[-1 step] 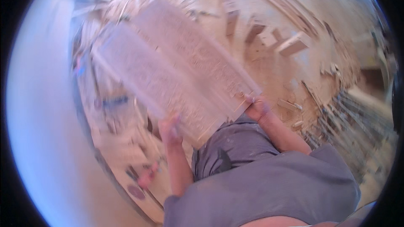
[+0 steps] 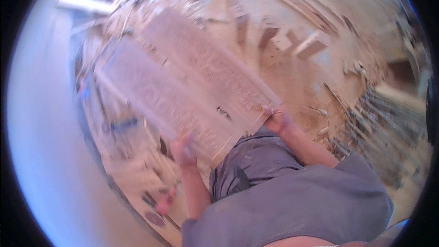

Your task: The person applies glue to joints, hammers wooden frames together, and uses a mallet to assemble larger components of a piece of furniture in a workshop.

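Well, the two-part carved panel [image 2: 194, 89] is up off the littered floor [image 2: 292, 75], slanting out from the person's grey trousers [image 2: 260, 155]. Both hands are clamped on it: the left hand [image 2: 184, 148] at its left edge, the right hand [image 2: 277, 118] at its near right corner. Near the floor's left edge, by the pale wall [image 2: 45, 110], lies a blurred red tool [image 2: 165, 201].

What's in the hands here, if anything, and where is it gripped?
A pinkish carved panel, possibly two side by side. The left hand grips its left edge near the person; the right hand, its near right corner.
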`<state>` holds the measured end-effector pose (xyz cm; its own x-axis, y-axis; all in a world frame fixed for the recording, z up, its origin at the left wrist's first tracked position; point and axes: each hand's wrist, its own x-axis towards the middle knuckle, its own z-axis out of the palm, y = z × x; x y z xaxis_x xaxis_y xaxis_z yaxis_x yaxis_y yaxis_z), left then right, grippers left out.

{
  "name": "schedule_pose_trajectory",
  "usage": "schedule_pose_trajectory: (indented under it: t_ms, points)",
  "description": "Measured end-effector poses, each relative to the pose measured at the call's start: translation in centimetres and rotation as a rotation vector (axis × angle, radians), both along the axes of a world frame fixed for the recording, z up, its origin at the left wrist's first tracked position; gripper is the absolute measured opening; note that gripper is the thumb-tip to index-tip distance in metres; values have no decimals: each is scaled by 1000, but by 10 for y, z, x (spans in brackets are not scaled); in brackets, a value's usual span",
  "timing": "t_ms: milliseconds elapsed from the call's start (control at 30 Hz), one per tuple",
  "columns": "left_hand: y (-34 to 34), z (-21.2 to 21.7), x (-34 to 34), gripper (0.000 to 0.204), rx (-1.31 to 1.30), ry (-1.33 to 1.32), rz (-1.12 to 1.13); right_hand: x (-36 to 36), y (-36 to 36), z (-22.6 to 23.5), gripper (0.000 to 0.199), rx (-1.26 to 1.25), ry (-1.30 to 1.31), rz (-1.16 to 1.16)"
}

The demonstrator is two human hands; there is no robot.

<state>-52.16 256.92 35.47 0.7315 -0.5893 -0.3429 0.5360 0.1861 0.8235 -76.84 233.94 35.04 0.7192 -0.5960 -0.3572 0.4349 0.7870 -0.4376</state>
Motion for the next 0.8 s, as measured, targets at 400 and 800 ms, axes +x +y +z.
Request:
schedule_pose_trajectory:
  t_ms: [400,800]
  points:
    - [-163,-22,42,64,199,94,-137,-167,-47,-45,62,228,238,-719]
    - [-432,22,-39,52,344,103,-480,-247,-77,-31,62,374,217,-1266]
